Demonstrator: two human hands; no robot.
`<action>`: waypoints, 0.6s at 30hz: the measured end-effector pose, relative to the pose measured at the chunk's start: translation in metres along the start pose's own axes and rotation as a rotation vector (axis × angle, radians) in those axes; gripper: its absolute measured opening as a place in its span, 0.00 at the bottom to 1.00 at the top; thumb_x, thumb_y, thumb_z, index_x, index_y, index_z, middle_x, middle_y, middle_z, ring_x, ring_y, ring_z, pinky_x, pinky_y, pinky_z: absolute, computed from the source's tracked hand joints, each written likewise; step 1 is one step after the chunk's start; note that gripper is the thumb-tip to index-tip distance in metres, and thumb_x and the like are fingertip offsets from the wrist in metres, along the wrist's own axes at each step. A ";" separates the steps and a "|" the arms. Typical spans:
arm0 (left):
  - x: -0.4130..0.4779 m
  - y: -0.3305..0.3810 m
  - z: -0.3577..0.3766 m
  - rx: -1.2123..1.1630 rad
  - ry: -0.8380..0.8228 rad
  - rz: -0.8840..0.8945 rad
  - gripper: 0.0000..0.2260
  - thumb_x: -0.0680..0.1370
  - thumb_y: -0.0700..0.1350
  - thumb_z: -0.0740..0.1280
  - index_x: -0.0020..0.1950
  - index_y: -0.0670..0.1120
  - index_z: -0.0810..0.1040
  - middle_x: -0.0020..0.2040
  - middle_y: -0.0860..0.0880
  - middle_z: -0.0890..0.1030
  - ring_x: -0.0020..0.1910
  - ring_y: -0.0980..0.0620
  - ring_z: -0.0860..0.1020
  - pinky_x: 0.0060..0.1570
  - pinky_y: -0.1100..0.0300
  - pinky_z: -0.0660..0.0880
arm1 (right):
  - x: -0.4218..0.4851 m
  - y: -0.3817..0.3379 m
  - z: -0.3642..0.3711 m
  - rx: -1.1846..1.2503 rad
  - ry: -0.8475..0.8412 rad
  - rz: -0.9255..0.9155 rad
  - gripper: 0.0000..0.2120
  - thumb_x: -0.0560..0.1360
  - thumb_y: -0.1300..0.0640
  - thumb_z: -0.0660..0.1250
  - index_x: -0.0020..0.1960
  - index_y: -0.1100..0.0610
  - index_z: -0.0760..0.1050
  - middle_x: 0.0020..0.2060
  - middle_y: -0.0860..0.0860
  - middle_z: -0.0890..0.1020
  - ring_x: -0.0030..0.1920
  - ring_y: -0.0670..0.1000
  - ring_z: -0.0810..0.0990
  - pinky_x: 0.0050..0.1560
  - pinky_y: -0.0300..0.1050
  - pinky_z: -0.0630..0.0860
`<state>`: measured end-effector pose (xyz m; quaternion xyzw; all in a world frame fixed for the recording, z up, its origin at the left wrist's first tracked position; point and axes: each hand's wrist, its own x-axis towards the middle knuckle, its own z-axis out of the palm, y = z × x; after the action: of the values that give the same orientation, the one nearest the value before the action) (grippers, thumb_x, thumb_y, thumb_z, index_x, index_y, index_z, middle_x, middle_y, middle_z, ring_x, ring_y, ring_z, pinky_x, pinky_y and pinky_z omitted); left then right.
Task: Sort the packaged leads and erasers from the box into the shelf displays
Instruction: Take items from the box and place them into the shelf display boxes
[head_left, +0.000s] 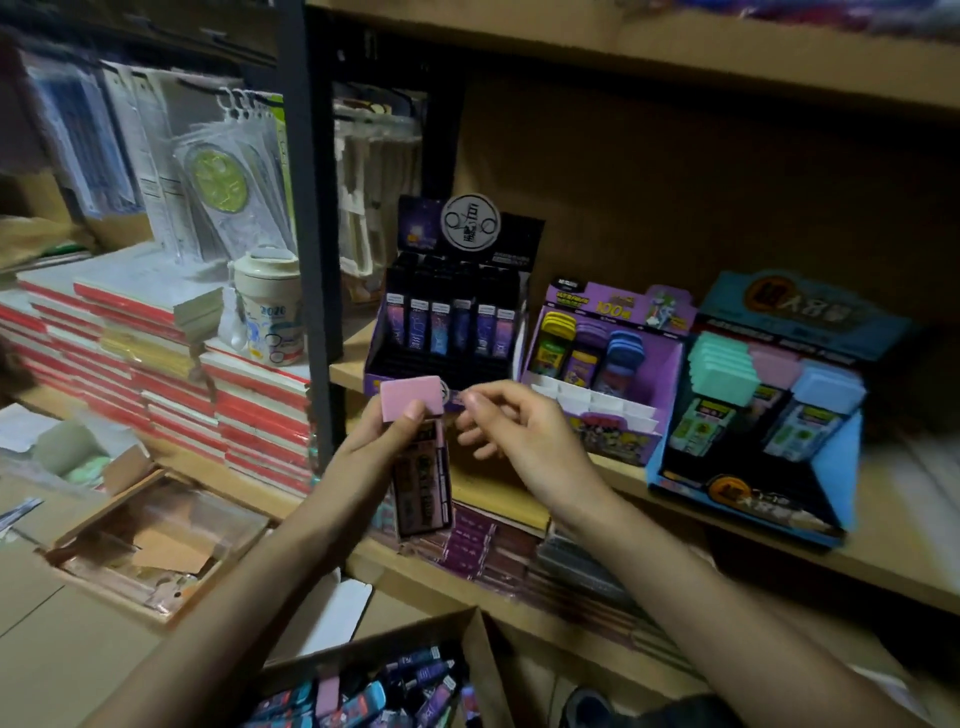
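Eraser (405, 395): smooth pink rectangular block

pink eraser (410, 401) in left hand (382, 435)

A wooden shelf (883, 564) is carrying three display boxes in a row: a dark purple lead display (452, 322) is standing at the left, a purple eraser display (602, 374) is sitting just beside it, and a blue eraser display (769, 415) is resting at the right
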<state>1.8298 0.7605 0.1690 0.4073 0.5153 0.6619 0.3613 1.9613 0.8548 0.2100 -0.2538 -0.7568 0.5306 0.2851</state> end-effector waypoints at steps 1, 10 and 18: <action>-0.001 -0.001 0.009 0.023 -0.048 -0.004 0.13 0.75 0.58 0.63 0.59 0.63 0.75 0.53 0.58 0.81 0.53 0.59 0.80 0.48 0.59 0.76 | -0.006 -0.004 -0.007 0.024 0.021 -0.003 0.06 0.79 0.57 0.61 0.53 0.57 0.75 0.41 0.51 0.79 0.39 0.46 0.78 0.39 0.38 0.75; 0.009 0.000 0.106 0.095 -0.352 0.043 0.19 0.74 0.59 0.64 0.65 0.59 0.73 0.62 0.57 0.78 0.62 0.60 0.75 0.57 0.61 0.72 | -0.056 -0.008 -0.091 -0.009 0.183 -0.073 0.04 0.76 0.64 0.65 0.48 0.58 0.77 0.40 0.52 0.79 0.42 0.45 0.77 0.43 0.35 0.74; 0.061 -0.001 0.164 1.012 -0.054 0.433 0.22 0.74 0.56 0.68 0.61 0.44 0.71 0.58 0.46 0.74 0.56 0.50 0.73 0.56 0.58 0.71 | -0.068 -0.020 -0.234 -0.184 0.618 -0.207 0.10 0.75 0.64 0.67 0.41 0.51 0.76 0.37 0.51 0.80 0.34 0.41 0.78 0.31 0.33 0.76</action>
<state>1.9548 0.8790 0.2012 0.6436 0.6642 0.3802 -0.0111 2.1716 0.9557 0.2819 -0.3492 -0.7009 0.3264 0.5294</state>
